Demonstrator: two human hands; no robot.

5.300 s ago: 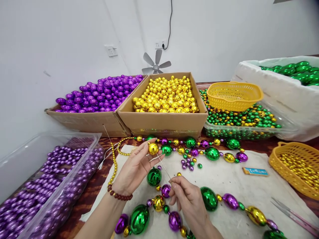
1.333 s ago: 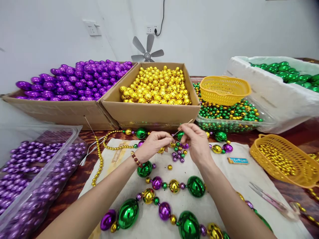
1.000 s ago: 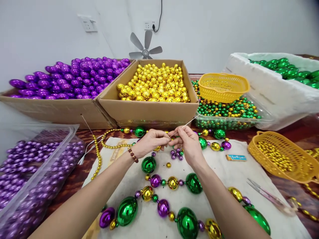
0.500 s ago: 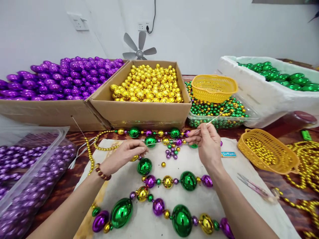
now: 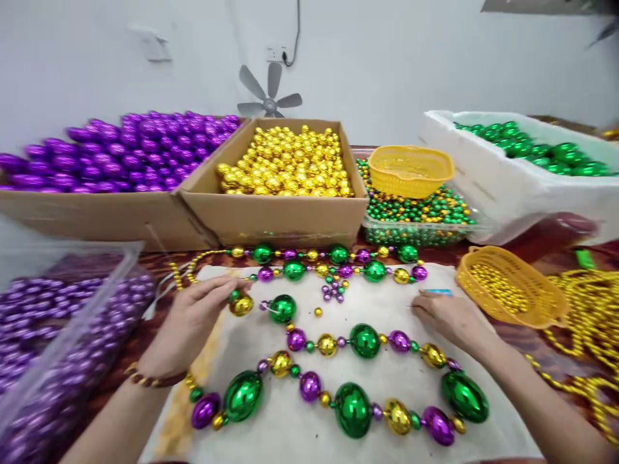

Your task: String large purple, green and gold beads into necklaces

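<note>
My left hand (image 5: 191, 316) is closed, its fingertips pinching the end of a bead string at the cloth's upper left. A small green bead (image 5: 235, 294) and a gold bead (image 5: 240, 305) lie right under those fingers. A bit of pale thread shows by the large green bead (image 5: 282, 309). My right hand (image 5: 449, 317) is low over the cloth's right side, fingers drawn together; what they hold is hidden. Beside it lies a blue label (image 5: 438, 292). Across the cloth (image 5: 401, 386) run strands of purple, gold and green beads, including a big green bead (image 5: 353, 409).
Behind stand boxes of purple beads (image 5: 145, 148) and gold beads (image 5: 290, 161), a tub of mixed beads (image 5: 416, 212) and a foam box (image 5: 512, 187) of green beads. A yellow basket (image 5: 541, 303) and gold bead chains (image 5: 590, 322) are at right; a bag of purple beads (image 5: 72, 335) at left.
My hands have moved apart: the left went left, the right went right and down. The thin rod by my right hand no longer shows, nor do the snips on the cloth.
</note>
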